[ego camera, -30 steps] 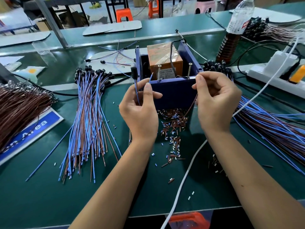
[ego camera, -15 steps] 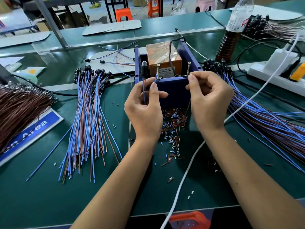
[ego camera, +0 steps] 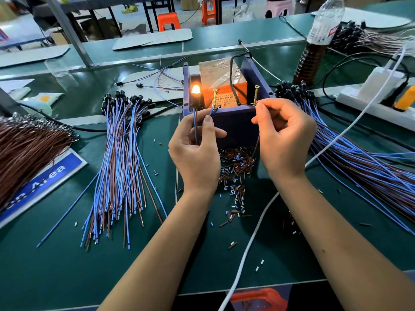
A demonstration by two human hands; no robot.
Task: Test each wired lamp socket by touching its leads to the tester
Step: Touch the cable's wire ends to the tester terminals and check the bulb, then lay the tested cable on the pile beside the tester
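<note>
1. The lamp socket [ego camera: 197, 100] stands upright just left of centre in the frame, against the front left corner of the blue tester box [ego camera: 233, 122], and its bulb [ego camera: 195, 89] is glowing orange.
2. The left hand [ego camera: 195, 151] has its grip pinched on the socket's blue lead [ego camera: 195, 126], with the lead's free end bent up to touch the left brass screw [ego camera: 214, 99].
3. The right hand [ego camera: 283, 140] has its grip pinched on the brown lead [ego camera: 256, 142], fingertips [ego camera: 258, 108] pressed right at the base of the right brass screw [ego camera: 256, 95].
4. Inside the box sits an orange block [ego camera: 221, 75] wrapped in clear film, with a black cable [ego camera: 231, 70] looping over it.
5. Below the box, at centre frame, a scatter of brown, blue and white insulation snippets [ego camera: 235, 173] covers the green counter [ego camera: 67, 265].
6. Centre left, a bundle of blue-and-brown wired sockets [ego camera: 121, 167] fans out, black heads toward the top.
7. Far left, a mass of brown wires [ego camera: 24, 149] overlaps a blue sign [ego camera: 45, 178].
8. Right side, another big sheaf of wired sockets [ego camera: 359, 158] sweeps toward the lower right.
9. Upper right, a plastic bottle [ego camera: 316, 41] holding dark liquid stands near a white power strip [ego camera: 377, 102]; a white cord [ego camera: 253, 239] runs down to the bottom edge.
</note>
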